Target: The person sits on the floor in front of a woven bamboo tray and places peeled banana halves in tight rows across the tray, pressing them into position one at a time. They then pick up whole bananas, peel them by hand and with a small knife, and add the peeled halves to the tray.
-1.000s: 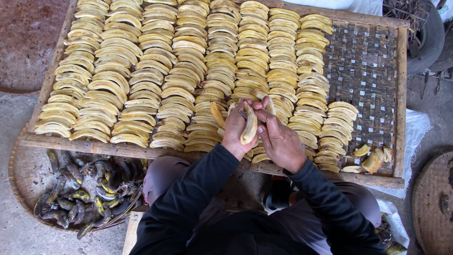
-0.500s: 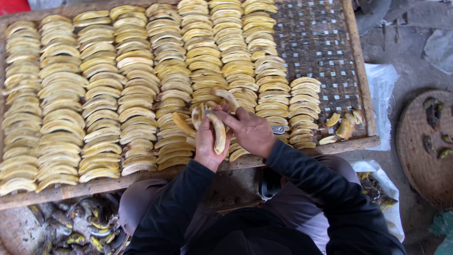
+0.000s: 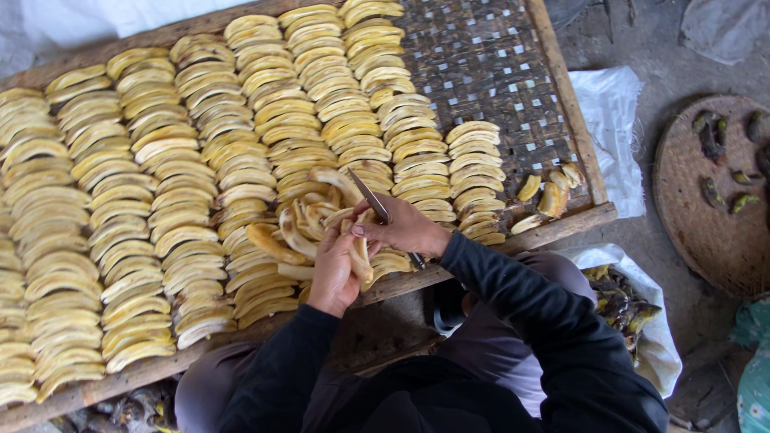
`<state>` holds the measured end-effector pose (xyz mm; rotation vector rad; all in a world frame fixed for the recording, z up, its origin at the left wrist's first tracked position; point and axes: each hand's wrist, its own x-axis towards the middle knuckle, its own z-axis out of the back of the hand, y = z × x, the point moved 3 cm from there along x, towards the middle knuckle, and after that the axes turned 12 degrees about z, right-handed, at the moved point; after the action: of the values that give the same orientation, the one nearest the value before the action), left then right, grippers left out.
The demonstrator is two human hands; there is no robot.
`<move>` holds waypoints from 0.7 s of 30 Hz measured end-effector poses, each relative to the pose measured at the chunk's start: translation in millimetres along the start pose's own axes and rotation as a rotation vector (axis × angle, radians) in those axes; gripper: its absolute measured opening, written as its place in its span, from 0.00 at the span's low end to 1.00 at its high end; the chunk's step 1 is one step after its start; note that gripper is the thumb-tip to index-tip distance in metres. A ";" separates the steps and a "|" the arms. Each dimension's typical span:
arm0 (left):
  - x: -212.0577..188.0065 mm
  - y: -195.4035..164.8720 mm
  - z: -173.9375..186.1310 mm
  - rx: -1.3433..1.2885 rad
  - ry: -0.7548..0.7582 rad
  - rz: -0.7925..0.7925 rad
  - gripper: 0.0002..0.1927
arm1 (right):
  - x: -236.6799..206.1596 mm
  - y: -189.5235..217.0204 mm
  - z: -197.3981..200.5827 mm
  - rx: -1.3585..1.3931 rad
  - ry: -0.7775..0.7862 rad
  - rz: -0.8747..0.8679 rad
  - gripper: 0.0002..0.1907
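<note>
A rough earthen floor lies under a large woven drying rack [image 3: 513, 88] with a wooden frame, and most of this rack is covered with neat rows of banana slices [image 3: 200, 184]. Its far right part is bare weave.

The person sits at the near edge. The left hand [image 3: 335, 269] is closed around a peeled banana [image 3: 357, 255], with the fingers wrapped on it from below, and it holds the fruit just over the rack edge, above a loose heap of fresh slices [image 3: 301, 220]. The right hand [image 3: 405, 228] grips a knife [image 3: 370, 198]; its fingers are clamped on the handle, and the blade points up and away, touching the top of the banana.

I judge that the step in hand is slicing this banana lengthwise. The next move seems to call for a steady pull of the blade along the fruit, with the left fingers kept clear of the edge, and then the loose slices need laying in a row.

A few small banana pieces [image 3: 549, 192] lie near the right corner. A white sack [image 3: 618, 128] lies beside the rack, a round basket [image 3: 714, 192] with dark peels stands well apart on the right, and a bag of peels [image 3: 622, 305] sits by the knee.
</note>
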<state>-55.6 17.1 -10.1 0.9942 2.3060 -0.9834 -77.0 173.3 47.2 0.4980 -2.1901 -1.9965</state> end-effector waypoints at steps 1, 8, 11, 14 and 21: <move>-1.8 -3.1 -2.1 -0.020 -0.002 0.000 0.14 | 0.6 -4.9 3.0 -0.085 -0.013 0.021 0.27; -9.6 -9.0 -10.1 -0.024 -0.019 0.039 0.13 | -1.6 -4.8 5.4 0.094 0.026 -0.011 0.16; -10.2 -8.6 -9.1 -0.006 -0.061 0.124 0.14 | -5.6 7.8 3.7 0.055 0.062 0.013 0.15; -6.9 -7.3 -5.0 -0.074 -0.105 0.185 0.15 | -10.3 14.0 9.1 -0.153 0.072 -0.072 0.15; -7.4 -9.3 -6.7 -0.283 0.012 0.160 0.15 | 0.6 32.6 87.0 -0.442 -0.107 0.038 0.08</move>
<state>-58.6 14.4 2.9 1.0457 2.2546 -0.5692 -110.1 257.1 69.6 0.2913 -1.7079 -2.4353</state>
